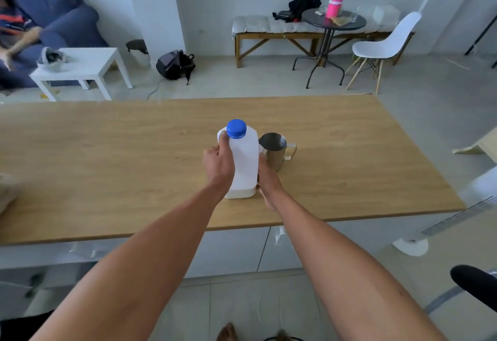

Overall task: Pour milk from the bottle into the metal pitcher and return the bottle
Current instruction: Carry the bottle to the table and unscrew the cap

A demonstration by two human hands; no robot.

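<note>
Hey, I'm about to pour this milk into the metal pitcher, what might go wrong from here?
The blue cap is on the milk bottle, so tipping now pours nothing. The metal pitcher stands close against the bottle, and lifting or tilting might knock it over. Your left hand and right hand grip the sides; squeezing once it's uncapped may spill milk.

One bottle (pixel 243 163), one pitcher (pixel 275 149), two hands.
</note>
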